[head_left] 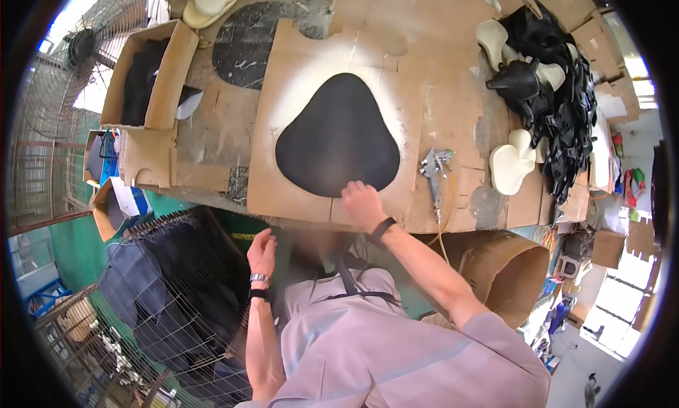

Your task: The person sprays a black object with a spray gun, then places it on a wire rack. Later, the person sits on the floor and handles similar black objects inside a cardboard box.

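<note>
Head view: a cardboard-covered workbench fills the far half of the picture, with the person's own torso and arms below it.
Cardboard sheet: lies flat on the bench, its near edge at the bench's near edge, with a pale sprayed halo around the piece resting on it.
Black saddle-shaped piece: lies flat in the middle of the sheet; its long axis runs near to far, the narrow rounded end pointing away from the person and the broad lobed end toward them.
Pile of black pieces: heaped at the far right of the bench, well apart from the sheet, with cream foam forms among it and beside it.
Open cardboard box: stands at the far left of the bench with dark material inside.
Wire rack: stands low on the left, below the bench edge, holding dark pieces.
Right hand: rests on the sheet at the near right rim of the black piece, fingers bent down and touching that edge; whether they grip it cannot be told.
Left hand: hangs below the near bench edge, fingers loosely curled, holding nothing that shows.
Spray gun: lies on the bench just right of the sheet, its hose trailing toward the person.
</note>
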`<control>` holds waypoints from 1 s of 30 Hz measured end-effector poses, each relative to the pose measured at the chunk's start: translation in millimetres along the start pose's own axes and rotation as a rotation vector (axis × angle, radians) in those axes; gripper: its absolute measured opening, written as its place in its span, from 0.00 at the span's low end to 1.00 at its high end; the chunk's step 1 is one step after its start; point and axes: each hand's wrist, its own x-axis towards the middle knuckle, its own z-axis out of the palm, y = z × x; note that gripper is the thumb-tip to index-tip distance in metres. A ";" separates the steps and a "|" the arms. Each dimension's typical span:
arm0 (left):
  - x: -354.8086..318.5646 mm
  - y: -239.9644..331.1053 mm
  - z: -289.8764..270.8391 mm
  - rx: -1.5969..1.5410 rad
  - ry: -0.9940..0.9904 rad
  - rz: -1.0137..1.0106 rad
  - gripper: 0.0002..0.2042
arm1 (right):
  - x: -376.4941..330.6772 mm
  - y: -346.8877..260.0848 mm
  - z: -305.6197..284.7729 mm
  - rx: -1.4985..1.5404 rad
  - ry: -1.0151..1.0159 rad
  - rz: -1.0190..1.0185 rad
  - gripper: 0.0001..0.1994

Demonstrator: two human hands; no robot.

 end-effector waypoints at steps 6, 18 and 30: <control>23.7 56.8 48.5 0.164 -0.088 0.218 0.14 | 13.0 -8.3 -0.9 -0.143 -0.159 -0.108 0.06; 35.2 59.0 111.8 0.188 -0.202 0.268 0.13 | 31.1 -5.4 1.2 -0.190 -0.195 -0.208 0.05; 80.9 117.8 181.2 -1.126 -0.183 -0.462 0.07 | 19.6 2.4 -57.3 -0.010 0.103 0.024 0.04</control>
